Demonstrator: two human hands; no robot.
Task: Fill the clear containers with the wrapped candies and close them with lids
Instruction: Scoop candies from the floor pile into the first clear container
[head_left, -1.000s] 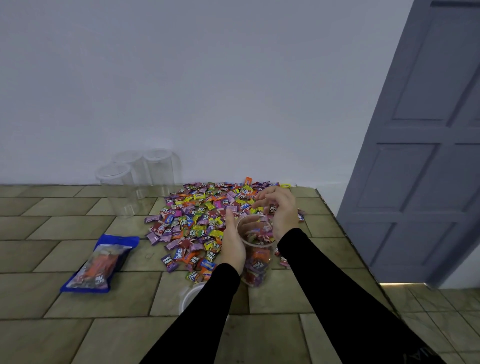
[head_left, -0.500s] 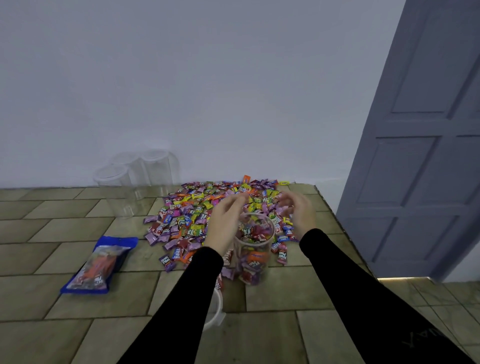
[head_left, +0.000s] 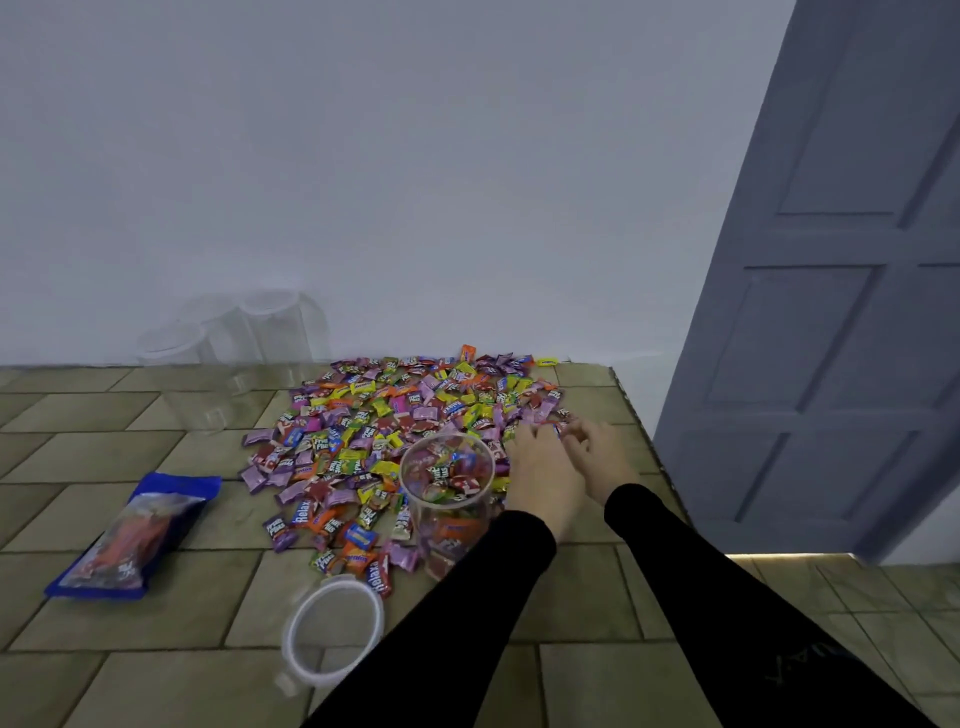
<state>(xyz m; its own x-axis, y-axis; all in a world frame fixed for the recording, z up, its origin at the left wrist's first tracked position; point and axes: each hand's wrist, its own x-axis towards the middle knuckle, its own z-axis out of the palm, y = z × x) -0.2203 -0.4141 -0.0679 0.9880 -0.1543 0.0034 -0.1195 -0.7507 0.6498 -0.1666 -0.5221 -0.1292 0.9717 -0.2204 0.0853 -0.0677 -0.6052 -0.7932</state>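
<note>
Tiled table (head_left: 156, 613); both hands' grips (head_left: 558, 441) gather candies (head_left: 395, 410) just right of open container (head_left: 449, 499).

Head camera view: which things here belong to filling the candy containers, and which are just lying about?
Part of the job:
- wrapped candies
- part-filled container
- lid
- empty containers
- left hand and right hand, both at the pile's right edge

Just lying about:
- blue bag
- door

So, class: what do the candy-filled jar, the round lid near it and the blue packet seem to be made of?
Candy-filled clear jar: probably rigid clear plastic, since candies show through its wall. Round white-rimmed lid: likely plastic, with a see-through centre. Blue packet: glossy, crinkled plastic film with a clear window.
</note>
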